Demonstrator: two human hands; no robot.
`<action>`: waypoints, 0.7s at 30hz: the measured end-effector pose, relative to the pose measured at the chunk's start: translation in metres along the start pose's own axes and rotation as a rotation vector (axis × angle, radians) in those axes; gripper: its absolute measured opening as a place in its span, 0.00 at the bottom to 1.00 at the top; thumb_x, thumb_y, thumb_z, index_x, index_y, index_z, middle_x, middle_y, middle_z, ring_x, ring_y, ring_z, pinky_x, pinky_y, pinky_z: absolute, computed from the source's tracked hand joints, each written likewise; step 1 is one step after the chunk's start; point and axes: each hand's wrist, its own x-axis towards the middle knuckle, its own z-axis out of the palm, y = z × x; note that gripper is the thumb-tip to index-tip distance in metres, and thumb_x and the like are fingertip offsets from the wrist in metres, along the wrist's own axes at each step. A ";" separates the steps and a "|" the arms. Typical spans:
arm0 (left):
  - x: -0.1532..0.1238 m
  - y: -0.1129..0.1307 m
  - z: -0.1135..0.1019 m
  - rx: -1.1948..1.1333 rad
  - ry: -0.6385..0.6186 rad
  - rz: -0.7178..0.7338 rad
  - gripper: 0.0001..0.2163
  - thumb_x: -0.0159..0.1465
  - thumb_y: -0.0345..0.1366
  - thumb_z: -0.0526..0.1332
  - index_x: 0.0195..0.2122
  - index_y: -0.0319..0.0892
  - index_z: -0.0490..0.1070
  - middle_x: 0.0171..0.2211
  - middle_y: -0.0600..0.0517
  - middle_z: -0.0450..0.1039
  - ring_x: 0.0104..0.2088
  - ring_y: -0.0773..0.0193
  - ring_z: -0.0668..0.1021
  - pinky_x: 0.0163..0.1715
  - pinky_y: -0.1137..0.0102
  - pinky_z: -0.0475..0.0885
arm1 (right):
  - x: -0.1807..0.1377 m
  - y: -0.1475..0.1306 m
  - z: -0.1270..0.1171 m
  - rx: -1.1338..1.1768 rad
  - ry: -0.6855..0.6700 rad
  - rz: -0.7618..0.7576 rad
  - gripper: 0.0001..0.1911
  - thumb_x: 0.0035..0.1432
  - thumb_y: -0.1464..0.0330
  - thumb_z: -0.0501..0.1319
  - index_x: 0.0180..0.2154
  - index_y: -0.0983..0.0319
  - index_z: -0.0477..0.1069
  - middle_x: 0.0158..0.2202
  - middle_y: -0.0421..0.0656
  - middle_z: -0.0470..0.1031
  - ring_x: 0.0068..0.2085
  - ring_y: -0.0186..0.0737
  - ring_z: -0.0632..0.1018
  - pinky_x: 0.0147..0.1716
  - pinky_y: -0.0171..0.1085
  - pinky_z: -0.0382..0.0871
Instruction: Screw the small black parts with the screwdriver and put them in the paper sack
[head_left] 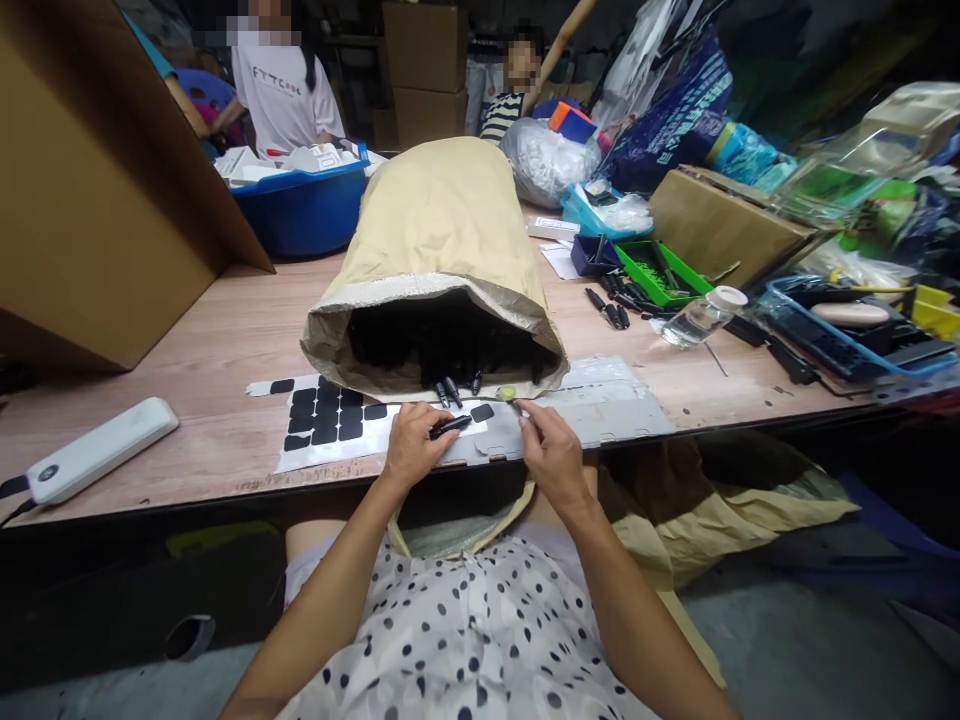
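Note:
My left hand (412,442) is closed around a small black cylindrical part (451,427) just above the table's front edge. The fingers of my right hand (553,455) pinch a thin tool with a round yellow-green tip (508,393); its exact kind is unclear. Directly ahead lies a large tan sack (442,220), its mouth facing me and its inside dark. A few similar black parts (450,390) lie at its lip. Beside my left hand is a white sheet of black square stickers (327,412), and one loose black sticker (482,411) sits between my hands.
A grey taped board (607,405) lies under my right hand. A second open sack (465,535) is at my lap. A white power bank (105,450), blue basin (300,210), green tray (664,272) and clear bottle (701,318) stand around. Two people are across the table.

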 end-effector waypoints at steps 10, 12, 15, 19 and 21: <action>-0.001 0.000 0.005 0.004 -0.022 0.015 0.08 0.62 0.39 0.67 0.41 0.51 0.83 0.32 0.52 0.75 0.39 0.57 0.71 0.42 0.62 0.69 | -0.021 -0.037 0.000 0.132 -0.017 -0.151 0.18 0.70 0.70 0.51 0.55 0.59 0.74 0.39 0.46 0.79 0.40 0.39 0.79 0.43 0.36 0.75; -0.001 0.000 0.006 0.017 -0.013 0.029 0.08 0.62 0.39 0.67 0.41 0.51 0.83 0.32 0.52 0.74 0.38 0.58 0.71 0.41 0.63 0.69 | -0.024 -0.035 0.002 0.087 -0.030 -0.155 0.18 0.70 0.70 0.51 0.55 0.58 0.74 0.38 0.46 0.79 0.39 0.39 0.79 0.42 0.36 0.75; -0.002 0.001 0.007 0.028 -0.009 0.030 0.07 0.62 0.39 0.67 0.41 0.51 0.83 0.32 0.52 0.74 0.38 0.58 0.71 0.41 0.63 0.68 | -0.024 -0.032 0.003 0.033 -0.051 -0.156 0.19 0.69 0.70 0.51 0.54 0.58 0.75 0.36 0.45 0.78 0.37 0.38 0.79 0.39 0.35 0.75; -0.001 0.003 0.007 0.027 -0.020 0.022 0.08 0.61 0.38 0.67 0.41 0.51 0.83 0.32 0.52 0.74 0.38 0.58 0.71 0.41 0.63 0.68 | -0.024 -0.037 0.002 0.057 -0.039 -0.172 0.20 0.70 0.71 0.51 0.57 0.58 0.73 0.39 0.46 0.78 0.40 0.39 0.79 0.42 0.36 0.75; -0.001 0.003 0.006 0.027 -0.026 0.025 0.08 0.61 0.37 0.67 0.41 0.52 0.83 0.31 0.52 0.73 0.38 0.58 0.70 0.41 0.63 0.68 | -0.025 -0.042 0.003 0.065 -0.055 -0.191 0.20 0.70 0.71 0.51 0.58 0.57 0.73 0.38 0.46 0.78 0.40 0.39 0.79 0.43 0.36 0.75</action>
